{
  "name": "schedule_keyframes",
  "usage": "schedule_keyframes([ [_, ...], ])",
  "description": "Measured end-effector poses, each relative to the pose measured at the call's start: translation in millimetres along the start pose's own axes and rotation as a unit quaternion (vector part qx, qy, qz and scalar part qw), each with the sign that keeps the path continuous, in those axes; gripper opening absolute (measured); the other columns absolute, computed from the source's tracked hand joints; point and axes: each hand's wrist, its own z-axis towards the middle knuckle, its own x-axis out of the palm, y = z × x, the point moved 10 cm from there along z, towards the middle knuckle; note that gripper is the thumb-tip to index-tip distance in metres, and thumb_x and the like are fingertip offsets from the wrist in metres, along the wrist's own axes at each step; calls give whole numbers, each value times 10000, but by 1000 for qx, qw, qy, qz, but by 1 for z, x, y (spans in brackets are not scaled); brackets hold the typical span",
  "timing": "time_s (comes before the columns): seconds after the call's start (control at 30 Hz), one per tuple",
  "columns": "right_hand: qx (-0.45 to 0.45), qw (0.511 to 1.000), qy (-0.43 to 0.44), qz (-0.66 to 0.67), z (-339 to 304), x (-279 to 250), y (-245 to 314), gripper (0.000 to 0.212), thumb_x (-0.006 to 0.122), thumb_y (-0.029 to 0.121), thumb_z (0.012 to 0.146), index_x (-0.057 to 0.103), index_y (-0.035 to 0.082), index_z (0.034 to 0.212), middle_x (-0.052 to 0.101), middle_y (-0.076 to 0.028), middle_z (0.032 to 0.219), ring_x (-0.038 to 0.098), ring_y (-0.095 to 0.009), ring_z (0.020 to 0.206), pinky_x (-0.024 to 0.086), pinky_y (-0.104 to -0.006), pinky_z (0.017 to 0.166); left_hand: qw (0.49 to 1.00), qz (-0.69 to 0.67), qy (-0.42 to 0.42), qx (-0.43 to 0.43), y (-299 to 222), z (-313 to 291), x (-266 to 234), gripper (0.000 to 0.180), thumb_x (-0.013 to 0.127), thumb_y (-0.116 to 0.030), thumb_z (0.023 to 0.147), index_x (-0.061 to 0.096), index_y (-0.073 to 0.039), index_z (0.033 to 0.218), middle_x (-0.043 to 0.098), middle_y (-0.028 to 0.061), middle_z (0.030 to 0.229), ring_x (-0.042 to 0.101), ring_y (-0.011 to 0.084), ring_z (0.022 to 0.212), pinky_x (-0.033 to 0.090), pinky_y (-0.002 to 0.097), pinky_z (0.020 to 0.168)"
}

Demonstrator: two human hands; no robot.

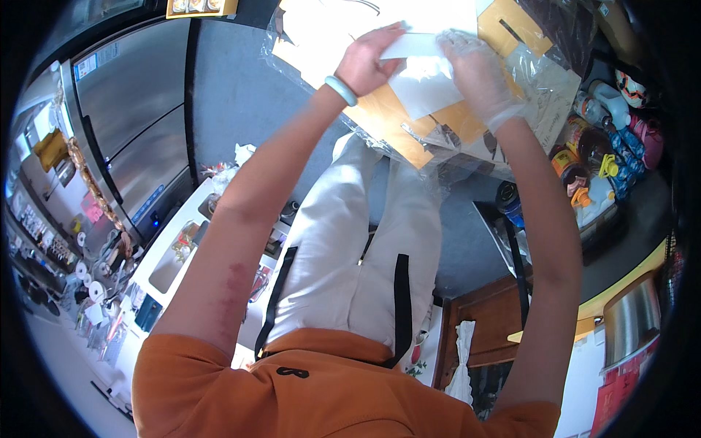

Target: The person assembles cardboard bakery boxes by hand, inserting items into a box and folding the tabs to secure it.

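Observation:
My left hand point(369, 60), bare and with a pale bangle point(341, 90) at the wrist, is closed on one end of a white folded paper piece point(418, 45). Around the other end close the fingers of my right hand point(478, 77), which wears a clear plastic glove. A brighter white sheet point(423, 87) hangs or lies just below it; whether the two are joined I cannot tell. Flat yellow-brown cardboard pieces point(394, 131) with dark slots lie under both hands, on clear plastic wrap point(540, 69). Glare washes out the far part of this surface.
To the right, bottles and jugs point(584, 160) crowd a dark round tabletop point(621, 241). A steel refrigerator point(131, 109) stands at the left, near a white sink unit point(171, 266). A yellow box point(201, 7) with round items sits at the far left edge.

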Motion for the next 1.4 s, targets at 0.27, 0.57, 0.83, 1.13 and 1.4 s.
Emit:
schedule_keyframes([
  [0.27,-81,995,-49,-41,11,6,-2,286,525,30,804,614,69,1072,638,-89,909,626,-252,875,504,-348,810,984,116,-2,132,3,-4,12,473,649,4,699,575,-68,1161,609,110,1147,570,275,1077,436,380,960],
  [0.57,-37,979,72,-188,19,25,-3,453,543,60,794,515,59,1246,580,-66,1196,544,-204,1099,428,-312,941,952,218,65,206,6,3,25,533,622,-29,721,500,-75,1238,566,94,1216,501,256,1176,379,383,1033],
  [0.83,-69,981,57,-173,23,25,-10,490,553,52,770,503,45,1257,585,-70,1169,554,-193,1067,453,-295,894,899,339,118,251,5,7,39,706,690,-43,664,403,5,1307,514,180,1278,547,288,1148,507,343,911],
  [1.13,-113,980,-68,-151,25,-24,-6,314,587,218,743,604,72,1021,617,-105,958,570,-247,967,402,-392,914,887,308,115,326,-43,23,-9,630,682,-63,645,502,-26,1247,614,158,1088,639,278,935,556,335,748],
  [1.4,-31,975,-99,199,40,-169,14,329,685,150,745,641,7,1038,669,-148,923,634,-306,867,487,-356,792,921,149,72,352,-141,64,-131,247,555,16,762,536,-1,1008,618,147,895,621,345,791,522,349,670],
])
